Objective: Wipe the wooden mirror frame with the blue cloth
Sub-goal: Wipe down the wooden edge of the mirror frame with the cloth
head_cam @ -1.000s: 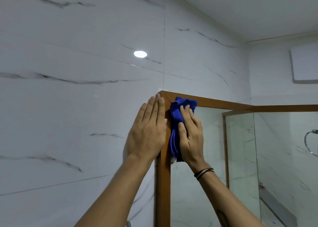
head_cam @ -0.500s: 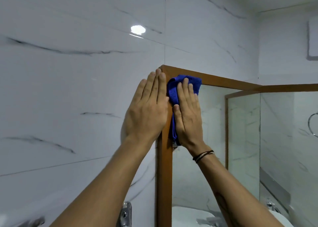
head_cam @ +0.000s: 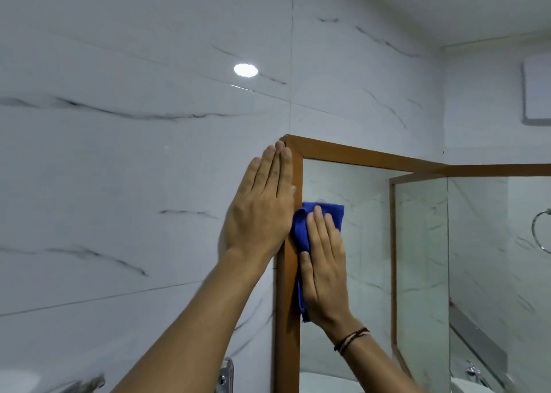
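Head view | right hand point(head_cam: 323, 269) flat, palm pressing folded blue cloth point(head_cam: 301, 228) onto brown wooden mirror frame point(head_cam: 287, 303), left upright, grasping nothing | left hand point(head_cam: 262, 208) flat, released, on white marble wall tile point(head_cam: 134, 184) at cloth's 10 o'clock

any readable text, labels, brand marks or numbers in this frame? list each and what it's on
None readable.
blue cloth: no tag or print in view.
wooden mirror frame: bare wood, no label.
white wall panel: blank.
marble-look wall tiles: veining only.
chrome fitting: partly hidden, no marking legible.
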Demonstrator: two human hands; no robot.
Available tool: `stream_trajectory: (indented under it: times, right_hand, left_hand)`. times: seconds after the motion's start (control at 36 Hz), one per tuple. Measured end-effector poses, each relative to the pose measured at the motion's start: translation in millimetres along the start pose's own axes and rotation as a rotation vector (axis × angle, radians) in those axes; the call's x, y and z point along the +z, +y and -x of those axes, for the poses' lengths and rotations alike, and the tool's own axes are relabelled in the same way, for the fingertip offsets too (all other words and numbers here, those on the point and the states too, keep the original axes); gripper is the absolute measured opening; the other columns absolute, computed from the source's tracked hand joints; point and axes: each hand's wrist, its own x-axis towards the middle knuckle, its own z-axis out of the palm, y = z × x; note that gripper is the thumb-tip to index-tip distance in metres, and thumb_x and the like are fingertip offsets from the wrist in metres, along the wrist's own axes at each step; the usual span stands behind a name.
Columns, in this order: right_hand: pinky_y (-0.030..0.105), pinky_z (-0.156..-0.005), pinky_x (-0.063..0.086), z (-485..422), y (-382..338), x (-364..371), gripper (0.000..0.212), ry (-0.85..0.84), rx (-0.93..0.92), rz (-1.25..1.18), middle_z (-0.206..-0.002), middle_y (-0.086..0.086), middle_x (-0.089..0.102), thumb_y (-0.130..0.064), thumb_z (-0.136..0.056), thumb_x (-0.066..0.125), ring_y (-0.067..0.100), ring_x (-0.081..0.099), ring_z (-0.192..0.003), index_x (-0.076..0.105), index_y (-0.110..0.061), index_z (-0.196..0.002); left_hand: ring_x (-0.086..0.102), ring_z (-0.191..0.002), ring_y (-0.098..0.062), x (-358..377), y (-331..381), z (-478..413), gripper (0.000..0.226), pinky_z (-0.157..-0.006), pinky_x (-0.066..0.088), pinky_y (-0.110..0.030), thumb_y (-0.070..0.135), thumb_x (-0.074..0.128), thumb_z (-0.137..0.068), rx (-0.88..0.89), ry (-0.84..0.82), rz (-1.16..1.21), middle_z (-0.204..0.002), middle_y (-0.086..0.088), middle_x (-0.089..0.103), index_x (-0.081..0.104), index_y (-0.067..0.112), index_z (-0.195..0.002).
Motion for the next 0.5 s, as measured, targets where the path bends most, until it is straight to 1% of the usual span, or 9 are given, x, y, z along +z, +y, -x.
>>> stream_trajectory:
  times: [0.08, 0.14, 0.19, 0.25, 0.31, 0.42, 0.5]
  right_hand:
    - [0.059, -0.134, 0.016, -21, 8, -4, 0.064, 0.001, -0.025, 0.024, -0.183, -0.003, 0.012, -0.03, -0.112, 0.034, 0.024, 0.011, -0.169, 0.02, -0.015, -0.172]
    - [0.056, -0.135, 0.014, -51, 7, -8, 0.063, 0.025, -0.012, 0.033, -0.182, -0.004, 0.011, -0.032, -0.113, 0.032, 0.022, 0.009, -0.169, 0.018, -0.018, -0.172]
    - [0.054, -0.137, 0.011, -61, 3, -6, 0.062, 0.042, 0.012, 0.043, -0.182, -0.003, 0.012, -0.032, -0.113, 0.032, 0.021, 0.007, -0.17, 0.018, -0.017, -0.172]
    - [0.052, -0.137, 0.008, -46, 2, -1, 0.062, 0.046, 0.026, 0.038, -0.182, -0.001, 0.012, -0.03, -0.113, 0.032, 0.023, 0.007, -0.17, 0.02, -0.013, -0.172]
    - [0.051, -0.137, 0.006, -13, 3, 4, 0.063, 0.029, 0.044, 0.019, -0.183, -0.001, 0.012, -0.03, -0.113, 0.032, 0.025, 0.008, -0.17, 0.02, -0.013, -0.172]
    - [0.055, -0.133, 0.012, 60, 3, 11, 0.065, -0.03, 0.04, 0.027, -0.183, -0.001, 0.012, -0.033, -0.113, 0.031, 0.027, 0.011, -0.169, 0.012, -0.022, -0.174]
    - [0.055, -0.134, 0.013, 53, 7, 6, 0.063, -0.048, 0.013, 0.038, -0.183, 0.0, 0.012, -0.038, -0.116, 0.028, 0.027, 0.011, -0.169, 0.012, -0.022, -0.174]
  left_hand:
    - [0.002, -0.172, -0.035, 1, 1, 1, 0.065, -0.141, 0.013, -0.047, 0.033, 0.012, -0.124, 0.003, 0.003, -0.017, -0.183, -0.026, -0.002, -0.006, -0.005, -0.174]
    - [0.002, -0.172, -0.035, 2, 0, 1, 0.065, -0.141, 0.012, -0.047, 0.032, 0.014, -0.124, 0.003, -0.003, -0.009, -0.183, -0.026, -0.001, -0.006, -0.006, -0.174]
    - [0.001, -0.172, -0.036, 3, -1, 2, 0.065, -0.141, 0.013, -0.048, 0.032, 0.013, -0.124, 0.01, -0.011, -0.022, -0.183, -0.027, -0.003, -0.009, -0.006, -0.173]
    - [-0.001, -0.172, -0.034, 4, -1, 1, 0.067, -0.141, 0.012, -0.047, 0.034, 0.012, -0.124, 0.003, -0.012, -0.007, -0.183, -0.025, -0.006, -0.011, -0.004, -0.173]
    - [-0.005, -0.172, -0.032, 2, 2, 2, 0.068, -0.142, 0.01, -0.046, 0.037, 0.011, -0.123, -0.021, -0.025, 0.021, -0.184, -0.022, -0.01, -0.013, -0.001, -0.174]
    - [-0.006, -0.173, -0.032, 0, 6, 7, 0.071, -0.141, 0.01, -0.046, 0.04, 0.013, -0.122, -0.039, -0.036, 0.039, -0.184, -0.022, -0.011, -0.013, 0.0, -0.174]
    - [-0.005, -0.173, -0.031, -1, 7, 7, 0.071, -0.141, 0.011, -0.046, 0.04, 0.012, -0.122, -0.051, -0.038, 0.035, -0.184, -0.022, -0.01, -0.012, -0.001, -0.174]
